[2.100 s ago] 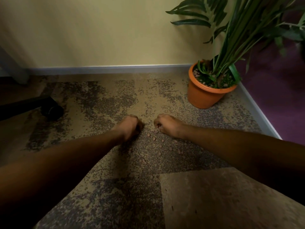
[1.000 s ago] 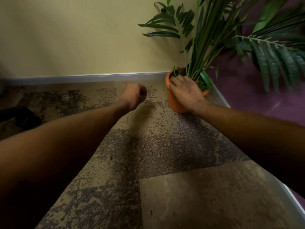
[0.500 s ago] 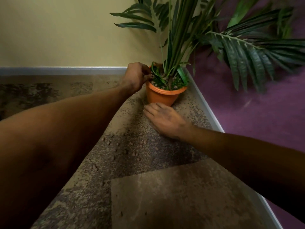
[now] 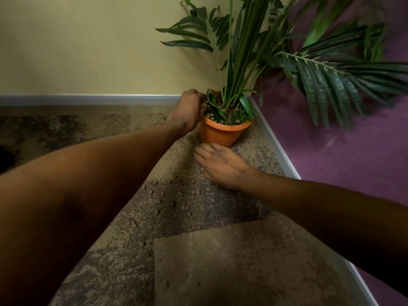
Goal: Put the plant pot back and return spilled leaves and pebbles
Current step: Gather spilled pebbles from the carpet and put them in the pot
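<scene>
Plant pot [image 4: 220, 134]: upright on the carpet [image 4: 220, 266], rigid, probably top-heavy under tall fronds [image 4: 240, 62]; best gripped low, round the wall.
Pebbles [image 4: 170, 203]: strewn in front of pot; small, hard, apt to roll; better scooped than pinched.
Left hand [image 4: 189, 110]: curled over pot rim; contents hidden, cannot tell.
Right hand [image 4: 220, 165]: flat, fingers straight, just before pot, holding nothing.

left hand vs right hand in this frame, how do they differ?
The left hand is up at the rim of the plant pot; the right hand lies on the carpet in front of it. The left hand's fingers are curled; the right hand's are straight, palm down. Whether the left hand holds anything is hidden; the right hand holds nothing. Both are bare and near the plant pot.
</scene>
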{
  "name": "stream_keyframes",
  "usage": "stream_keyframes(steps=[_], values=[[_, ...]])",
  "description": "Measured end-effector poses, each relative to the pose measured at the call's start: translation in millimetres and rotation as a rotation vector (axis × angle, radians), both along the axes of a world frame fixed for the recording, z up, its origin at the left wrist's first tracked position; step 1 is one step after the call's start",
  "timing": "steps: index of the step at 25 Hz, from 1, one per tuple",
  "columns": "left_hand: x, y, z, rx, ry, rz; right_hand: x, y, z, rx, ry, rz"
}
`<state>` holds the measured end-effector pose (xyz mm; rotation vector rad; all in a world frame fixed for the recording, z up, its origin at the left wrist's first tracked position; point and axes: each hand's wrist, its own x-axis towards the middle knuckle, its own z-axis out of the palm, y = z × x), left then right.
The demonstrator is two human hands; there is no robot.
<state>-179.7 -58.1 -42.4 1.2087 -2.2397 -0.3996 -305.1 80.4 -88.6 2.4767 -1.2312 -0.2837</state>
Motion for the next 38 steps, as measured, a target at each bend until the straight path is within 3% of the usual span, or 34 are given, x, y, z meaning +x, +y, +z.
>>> stream_keyframes(steps=[7, 17, 24, 31, 38], values=[[98.6, 41.5, -6.0, -0.146, -0.431, -0.138, 33.3, -1.4, -10.7, 0.000, -0.072, 0.060], [243.5, 89.2, -77.0, 0.098, -0.639, 0.012, 143.0, 17.9, -64.6, 0.145, -0.189, 0.324], [269.4, 90.3, -115.5, 0.209, -0.607, 0.031, 201.2, 15.6, -85.3, 0.312, -0.249, 0.372], [272.3, 83.6, -127.5, 0.225, -0.532, 0.019, 207.7, 10.4, -93.7, 0.397, -0.228, 0.375], [229.7, 78.9, -121.7, 0.231, -0.495, -0.248, 183.3, 5.9, -80.6, 0.370, -0.245, 0.399]])
